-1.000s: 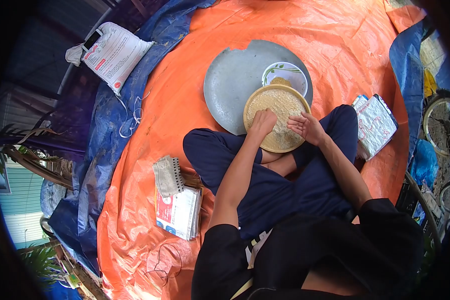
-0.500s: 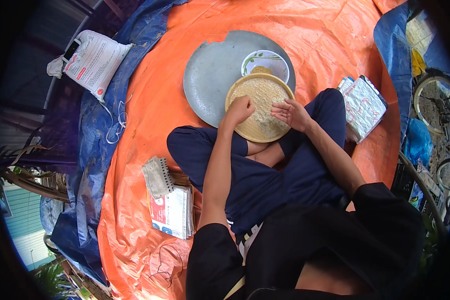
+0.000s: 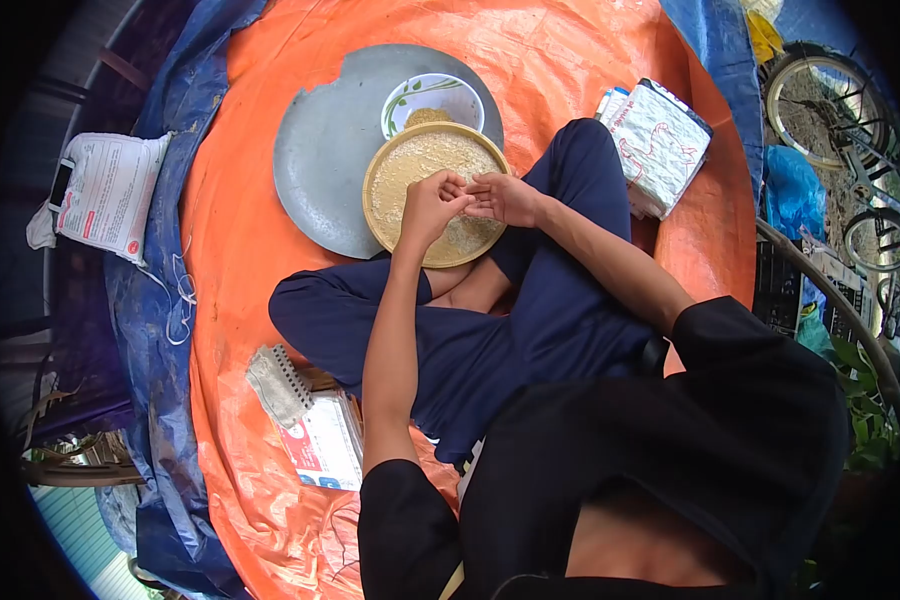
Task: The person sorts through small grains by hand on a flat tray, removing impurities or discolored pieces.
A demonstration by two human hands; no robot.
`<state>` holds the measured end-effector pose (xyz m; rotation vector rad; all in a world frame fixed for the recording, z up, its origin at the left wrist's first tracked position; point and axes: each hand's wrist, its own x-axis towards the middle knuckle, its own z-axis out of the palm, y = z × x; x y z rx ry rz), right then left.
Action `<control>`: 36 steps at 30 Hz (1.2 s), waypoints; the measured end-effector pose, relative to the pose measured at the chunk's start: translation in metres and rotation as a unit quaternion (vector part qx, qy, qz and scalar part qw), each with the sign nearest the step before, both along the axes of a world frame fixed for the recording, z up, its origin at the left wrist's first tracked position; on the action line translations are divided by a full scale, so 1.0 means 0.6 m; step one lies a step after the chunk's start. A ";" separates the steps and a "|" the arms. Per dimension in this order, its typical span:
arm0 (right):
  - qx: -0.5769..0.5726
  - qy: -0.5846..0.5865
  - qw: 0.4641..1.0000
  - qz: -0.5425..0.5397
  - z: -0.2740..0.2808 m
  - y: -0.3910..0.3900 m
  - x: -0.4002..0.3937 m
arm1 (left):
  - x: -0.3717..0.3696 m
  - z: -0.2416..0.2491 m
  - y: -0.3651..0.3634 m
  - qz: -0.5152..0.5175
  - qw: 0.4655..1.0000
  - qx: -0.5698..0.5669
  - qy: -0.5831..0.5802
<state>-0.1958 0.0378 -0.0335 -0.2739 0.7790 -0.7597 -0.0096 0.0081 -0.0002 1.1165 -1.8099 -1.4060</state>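
Observation:
A round basket [image 3: 370, 200] of pale grain lies in front of my crossed legs, overlapping a grey round tray [image 3: 315, 160]. Over the grain, my left hand [image 3: 432, 208] has its thumb and fingers pressed together at the fingertips of my right hand [image 3: 505, 199]. The right hand's palm is turned up with the fingers slightly curled. Anything between the fingertips is too small to make out. Behind the basket, a white bowl [image 3: 457, 98] with a green leaf pattern holds brownish grain.
An orange tarp [image 3: 235, 200] lies under everything. Folded printed sacks [image 3: 660, 150] are at the right. Papers [image 3: 325, 440] and a spiral notebook [image 3: 278, 385] lie at the lower left. A white sack [image 3: 115, 195] stands far left, a bicycle wheel [image 3: 773, 100] at the upper right.
My two hands have come together over the basket; they were apart before. The whole view has shifted, so the basket and tray appear further left and higher.

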 end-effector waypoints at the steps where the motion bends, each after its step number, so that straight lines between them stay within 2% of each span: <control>1: -0.001 -0.006 1.000 0.002 0.002 0.000 -0.002 | 0.004 0.002 -0.007 0.022 0.999 -0.024 -0.015; 3: 0.004 -0.001 1.000 0.000 0.006 -0.002 -0.007 | 0.023 0.008 -0.025 0.066 0.994 -0.070 -0.043; 6: 0.012 0.016 1.000 -0.019 0.005 -0.002 -0.006 | 0.090 0.006 -0.055 0.173 0.966 -0.104 -0.161; 9: 0.009 0.018 0.999 -0.029 0.012 -0.001 -0.006 | 0.144 -0.012 -0.058 0.172 0.925 -0.153 -0.302; 13: 0.011 0.036 0.999 -0.005 0.009 -0.003 -0.002 | 0.138 -0.007 -0.051 0.125 0.905 -0.154 -0.375; 19: 0.010 0.032 0.999 -0.025 0.014 -0.002 -0.007 | 0.123 -0.002 -0.050 0.077 0.909 -0.110 -0.394; 24: 0.003 0.032 0.999 -0.010 0.011 -0.003 -0.003 | 0.117 -0.030 -0.053 0.070 0.898 -0.158 -0.404; 26: 0.002 0.042 0.999 -0.006 0.029 -0.002 0.002 | 0.112 -0.046 -0.053 0.080 0.887 -0.214 -0.401; 36: -0.014 0.030 0.999 0.005 0.038 0.001 0.001 | 0.072 -0.047 -0.035 0.051 0.843 -0.262 -0.467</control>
